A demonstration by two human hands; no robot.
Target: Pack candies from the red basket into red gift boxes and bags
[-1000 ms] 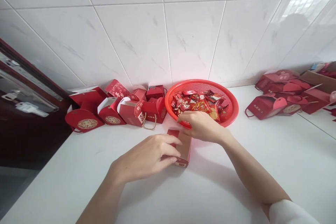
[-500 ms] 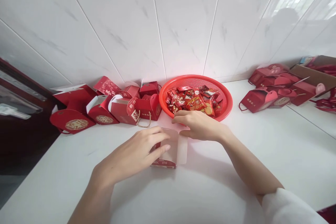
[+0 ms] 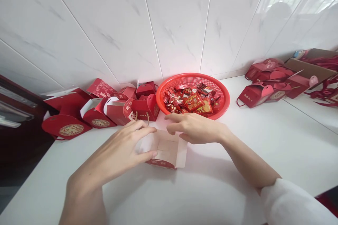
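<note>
**A:** Start at the far left, around nine o'clock. What's there?

**B:** A dark wooden panel (image 3: 16,140). Next to it, from ten to eleven o'clock, red gift boxes (image 3: 144,109) crowd against the white tile wall (image 3: 179,24), on a white counter (image 3: 211,190).

**A:** And the hands?

**B:** They're apart. The left hand (image 3: 113,147) is open, fingers spread, with the thumb and fingertips reaching over the near side of a flattened gift box (image 3: 165,149). That box lies around six o'clock, pale inner face up, red edge showing.

**A:** Is it clamped?

**B:** No, it's not gripped. The right hand (image 3: 196,128) is open too, just beyond the box, with its fingers curved toward a round red plastic basket (image 3: 192,79) at twelve o'clock. I can't tell whether it touches the box.

**A:** What's in the basket?

**B:** Wrapped sweets (image 3: 194,102). Further right, around two o'clock, lie more red gift boxes (image 3: 255,95) and a cardboard carton (image 3: 308,66).
</note>
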